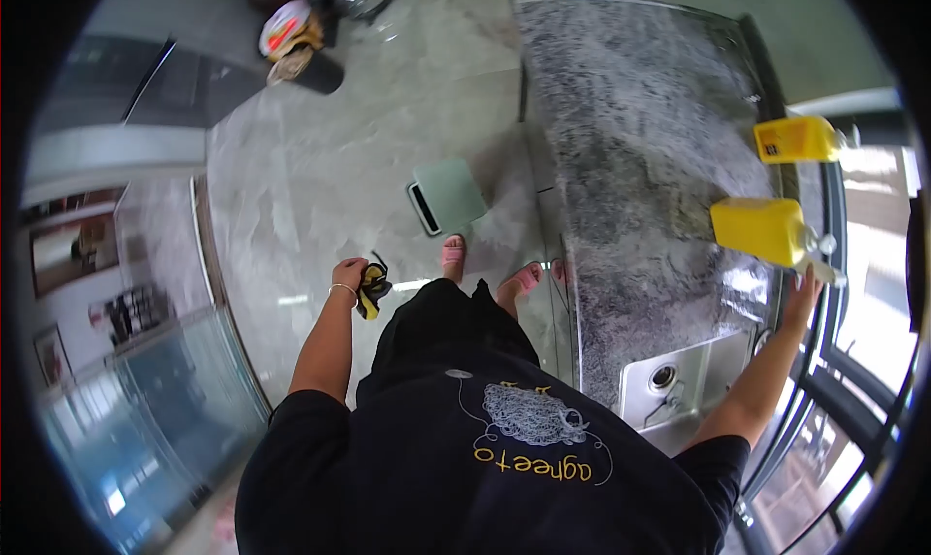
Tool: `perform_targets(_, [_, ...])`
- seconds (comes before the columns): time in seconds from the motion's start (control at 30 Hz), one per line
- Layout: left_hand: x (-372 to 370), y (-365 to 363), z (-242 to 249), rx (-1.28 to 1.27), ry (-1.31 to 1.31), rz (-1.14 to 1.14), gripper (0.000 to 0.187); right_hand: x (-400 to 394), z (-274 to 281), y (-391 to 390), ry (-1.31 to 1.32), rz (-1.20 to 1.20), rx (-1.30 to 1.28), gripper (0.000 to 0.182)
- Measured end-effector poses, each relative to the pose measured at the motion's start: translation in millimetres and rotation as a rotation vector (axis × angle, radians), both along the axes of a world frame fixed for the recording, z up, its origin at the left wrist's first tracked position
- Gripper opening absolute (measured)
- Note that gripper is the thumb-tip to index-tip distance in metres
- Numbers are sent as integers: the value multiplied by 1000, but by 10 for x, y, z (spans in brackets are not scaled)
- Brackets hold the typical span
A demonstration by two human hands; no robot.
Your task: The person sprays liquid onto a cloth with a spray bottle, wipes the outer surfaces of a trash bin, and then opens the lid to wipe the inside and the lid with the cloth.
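Note:
My left hand [347,276] is closed on a crumpled yellow-and-black bundle [371,289], soft-looking, with a dark loop sticking out at its top. It hangs over the floor, left of my legs. On the other side, my right hand [801,291] stretches past the sink to the window side of the counter. Its fingers close on a small pale object [824,272], whose kind I cannot tell. Right by these fingertips is a large yellow pump bottle [758,228] with a whitish pump head. Another yellow pump bottle [797,140] is farther along the counter.
A grey marbled counter [635,167] runs along my right, with a steel sink [635,400] set in it near me. A pale green scale [451,196] lies on the floor before my feet. Farther off are a dark bin [318,73] and several bags. Windows [873,254] line the right.

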State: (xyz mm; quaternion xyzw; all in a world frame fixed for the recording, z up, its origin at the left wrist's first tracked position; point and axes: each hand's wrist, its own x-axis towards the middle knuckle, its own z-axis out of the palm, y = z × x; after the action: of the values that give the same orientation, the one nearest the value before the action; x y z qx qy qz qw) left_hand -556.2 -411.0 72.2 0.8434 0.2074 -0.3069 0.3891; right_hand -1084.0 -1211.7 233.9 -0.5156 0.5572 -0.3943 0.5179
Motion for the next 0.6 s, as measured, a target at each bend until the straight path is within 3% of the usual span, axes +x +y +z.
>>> perform_targets(0.1, [-512, 356, 99, 27, 53, 81, 25, 86, 142, 42, 219, 34, -116, 65])
perform_targets(0.3, [-1123, 790, -114, 295, 83, -145, 29, -102, 282, 383, 671, 317, -459, 53])
perform_targets(0.4, [-1195, 610, -79, 371, 66, -405, 33, -380, 220, 650, 566, 126, -359, 49])
perform_targets(0.5, [-1102, 341, -20, 382, 52, -637, 35, -236, 404, 1032, 495, 5, -561, 48])
perform_targets(0.6, [-856, -2, 155, 323, 35, -745, 34, -93, 475, 1203, 608, -30, -588, 50])
